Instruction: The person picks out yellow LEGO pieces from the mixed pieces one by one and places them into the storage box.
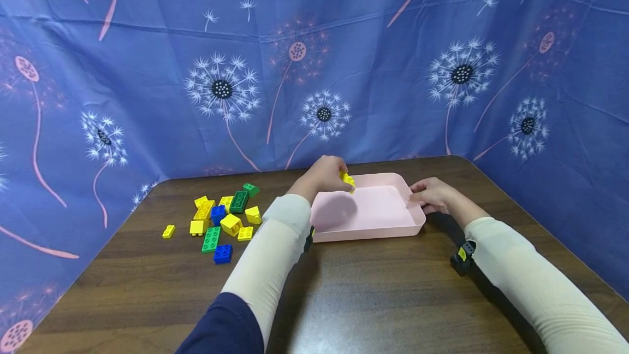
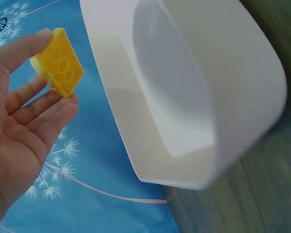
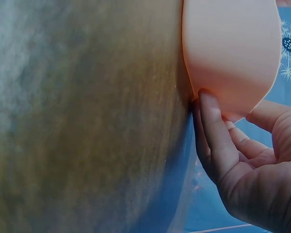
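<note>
A yellow building brick (image 2: 63, 65) is pinched between the thumb and fingers of my left hand (image 1: 324, 175); its hollow underside shows in the left wrist view. That hand is raised above the left side of a shallow pink tray (image 1: 368, 232), and its shadow falls on the tray's floor. At the tray's right end, my right hand (image 1: 434, 195) grips the wall, thumb over the rim and fingers against the outside. The right wrist view shows these fingertips (image 3: 209, 99) pressed to the tray's outer corner. Nothing lies on the visible part of the tray's floor.
Left of the tray, several loose bricks lie in a group on the wooden table (image 1: 373, 299), among them a blue brick (image 1: 223, 254), a green brick (image 1: 211, 240) and a small yellow brick (image 1: 168, 231) set apart. A blue dandelion-print cloth (image 1: 383, 124) hangs behind the table.
</note>
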`<action>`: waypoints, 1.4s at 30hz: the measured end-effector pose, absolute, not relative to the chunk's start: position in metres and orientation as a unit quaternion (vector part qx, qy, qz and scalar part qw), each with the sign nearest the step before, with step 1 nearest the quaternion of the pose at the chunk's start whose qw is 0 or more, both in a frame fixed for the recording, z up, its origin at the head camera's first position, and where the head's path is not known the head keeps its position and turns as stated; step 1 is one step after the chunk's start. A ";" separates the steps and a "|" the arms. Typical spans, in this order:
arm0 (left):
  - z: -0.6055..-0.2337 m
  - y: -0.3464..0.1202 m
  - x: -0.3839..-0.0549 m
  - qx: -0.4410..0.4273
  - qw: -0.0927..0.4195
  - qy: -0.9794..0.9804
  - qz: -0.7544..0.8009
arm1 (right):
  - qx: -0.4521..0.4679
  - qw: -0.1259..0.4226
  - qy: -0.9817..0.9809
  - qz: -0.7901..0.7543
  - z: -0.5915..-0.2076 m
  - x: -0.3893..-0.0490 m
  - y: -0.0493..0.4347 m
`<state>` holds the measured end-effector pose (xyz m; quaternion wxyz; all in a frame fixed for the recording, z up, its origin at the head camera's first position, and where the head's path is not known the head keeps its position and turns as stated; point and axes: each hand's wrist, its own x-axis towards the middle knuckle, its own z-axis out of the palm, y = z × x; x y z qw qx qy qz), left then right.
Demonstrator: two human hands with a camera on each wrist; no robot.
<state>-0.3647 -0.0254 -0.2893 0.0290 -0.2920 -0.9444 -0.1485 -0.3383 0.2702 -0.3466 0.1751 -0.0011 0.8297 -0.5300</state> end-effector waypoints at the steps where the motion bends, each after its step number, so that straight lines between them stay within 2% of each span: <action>1: -0.289 -0.023 -0.366 -0.288 0.023 -0.946 -0.145 | -0.003 0.176 0.830 -0.530 -0.347 -0.339 0.270; 14: -0.287 -0.004 -0.390 -0.247 -0.035 -0.964 -0.090 | -0.010 0.176 0.831 -0.528 -0.350 -0.340 0.268; 24: -0.303 -0.012 -0.387 -0.235 -0.101 -0.964 -0.076 | -0.013 0.175 0.832 -0.526 -0.355 -0.339 0.264; 38: -0.309 -0.007 -0.384 -0.220 -0.145 -0.957 -0.120 | -0.001 0.170 0.841 -0.514 -0.351 -0.338 0.267; 42: -0.306 -0.007 -0.386 -0.235 -0.130 -0.958 -0.104 | -0.004 0.166 0.846 -0.507 -0.349 -0.339 0.268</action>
